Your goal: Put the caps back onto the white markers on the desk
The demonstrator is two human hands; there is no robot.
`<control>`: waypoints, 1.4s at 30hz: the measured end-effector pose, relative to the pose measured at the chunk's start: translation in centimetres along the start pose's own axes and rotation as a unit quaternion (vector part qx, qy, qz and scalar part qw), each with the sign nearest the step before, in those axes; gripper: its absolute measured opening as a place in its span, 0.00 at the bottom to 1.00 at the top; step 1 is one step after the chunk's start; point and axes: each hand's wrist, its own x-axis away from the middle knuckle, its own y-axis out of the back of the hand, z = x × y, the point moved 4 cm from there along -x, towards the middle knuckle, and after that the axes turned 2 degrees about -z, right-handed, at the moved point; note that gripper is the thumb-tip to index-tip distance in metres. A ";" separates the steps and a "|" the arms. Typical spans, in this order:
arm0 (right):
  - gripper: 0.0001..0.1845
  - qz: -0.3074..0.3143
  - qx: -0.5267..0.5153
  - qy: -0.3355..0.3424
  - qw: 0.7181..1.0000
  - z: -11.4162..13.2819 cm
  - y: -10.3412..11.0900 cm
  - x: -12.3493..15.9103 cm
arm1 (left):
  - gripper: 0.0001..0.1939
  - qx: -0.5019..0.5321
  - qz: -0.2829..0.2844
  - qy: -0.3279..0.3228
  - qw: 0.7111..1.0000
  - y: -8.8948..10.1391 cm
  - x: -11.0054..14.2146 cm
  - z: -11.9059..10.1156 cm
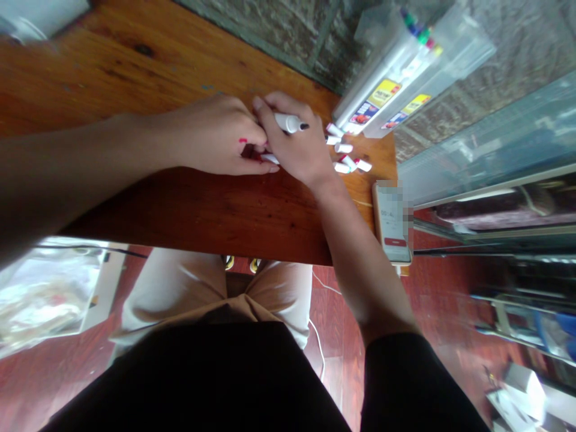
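Note:
My left hand is closed above the wooden table, thumb and fingers around a white piece that looks like a marker; most of it is hidden by the hands. A small red mark shows on this hand. Close against it, my right hand is closed around a white marker pen with a dark tip pointing right. Just beyond my right hand lie several small white caps, some with red ends.
Two clear plastic marker cases stand by the brick-patterned wall, coloured tips showing at the top of one. A phone lies at the table's right end. A pale object is at the upper left. Below left sits a white box with plastic bags.

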 end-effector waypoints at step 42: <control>0.26 -0.001 -0.012 0.059 0.998 -1.1 -0.8 -0.7 | 0.21 0.112 0.033 0.023 0.993 -0.7 0.1 0.6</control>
